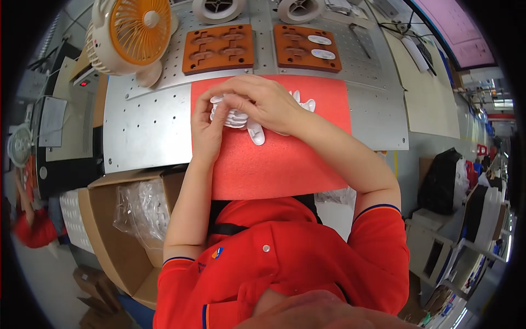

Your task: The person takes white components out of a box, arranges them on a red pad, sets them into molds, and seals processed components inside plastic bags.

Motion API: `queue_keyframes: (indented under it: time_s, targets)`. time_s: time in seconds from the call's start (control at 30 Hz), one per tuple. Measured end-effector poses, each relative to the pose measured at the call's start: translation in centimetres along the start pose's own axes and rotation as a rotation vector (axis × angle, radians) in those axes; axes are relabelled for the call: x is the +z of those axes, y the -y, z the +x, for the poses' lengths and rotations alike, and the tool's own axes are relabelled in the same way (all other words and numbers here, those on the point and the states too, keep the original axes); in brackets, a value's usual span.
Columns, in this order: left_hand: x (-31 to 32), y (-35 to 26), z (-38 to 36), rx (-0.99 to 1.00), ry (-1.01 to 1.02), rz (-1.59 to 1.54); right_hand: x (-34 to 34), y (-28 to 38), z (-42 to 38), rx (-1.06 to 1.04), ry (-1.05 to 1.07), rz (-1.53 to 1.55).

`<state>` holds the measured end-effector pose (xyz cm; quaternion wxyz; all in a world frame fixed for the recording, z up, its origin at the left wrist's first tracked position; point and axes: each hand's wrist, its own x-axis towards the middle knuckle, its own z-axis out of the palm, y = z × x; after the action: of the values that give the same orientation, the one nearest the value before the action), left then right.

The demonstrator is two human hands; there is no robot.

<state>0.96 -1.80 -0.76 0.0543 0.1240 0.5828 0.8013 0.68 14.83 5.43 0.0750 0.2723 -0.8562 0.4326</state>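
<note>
My left hand (pixel 208 129) is closed around a stack of small white spoon-shaped plastic pieces (pixel 235 119), held just above a red mat (pixel 263 170). My right hand (pixel 266 101) arches over the same stack, its fingers bent against the far side and the thumb near my left fingers. Part of the stack is hidden behind the hands. One loose white piece (pixel 256 134) lies below the stack on the mat. More white pieces (pixel 308 104) lie partly covered behind my right wrist.
Behind the mat stand two brown fixture blocks; the left block (pixel 219 48) shows recesses, and the right block (pixel 296 60) carries two white oval pieces (pixel 323 54). An orange-and-white fan (pixel 137 33) stands at left. A cardboard box (pixel 109 230) with plastic bags sits below the table's left edge.
</note>
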Motion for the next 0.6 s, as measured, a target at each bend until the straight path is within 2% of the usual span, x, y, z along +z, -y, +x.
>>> queue_keyframes:
  time_s: [0.13,0.2,0.23,0.27,0.3,0.37,0.4,0.47,0.6]
  targets:
    - [-0.2,0.2,0.1,-0.035,-0.037,0.004,-2.4,-1.2,-1.0,0.087,-0.149,-0.027]
    - [-0.2,0.2,0.0,-0.026,-0.035,0.013,-6.3,-3.9,-1.2,0.369,-0.155,-0.324]
    - [-0.1,0.1,0.0,-0.026,-0.037,0.026,-8.4,-5.4,-1.7,0.394,-0.16,-0.361]
    - [-0.1,0.0,0.0,-0.025,-0.04,0.039,-10.1,-6.3,-2.3,0.491,-0.149,-0.557]
    - [-0.1,0.1,0.1,-0.024,-0.04,0.037,-11.7,-7.4,-3.1,0.49,-0.149,-0.559]
    - [0.0,0.1,0.1,-0.027,-0.036,0.018,-13.7,-9.5,-4.1,0.556,0.078,-0.822]
    - [0.0,0.1,0.1,-0.028,-0.034,0.019,-13.9,-9.9,-4.0,0.558,0.077,-0.821]
    - [0.1,-0.1,0.1,-0.037,-0.034,0.034,-14.4,-10.3,-3.8,0.417,0.119,-0.848]
    - [0.2,-0.1,0.1,-0.027,-0.038,0.05,-14.9,-10.5,-1.9,0.335,0.195,-0.926]
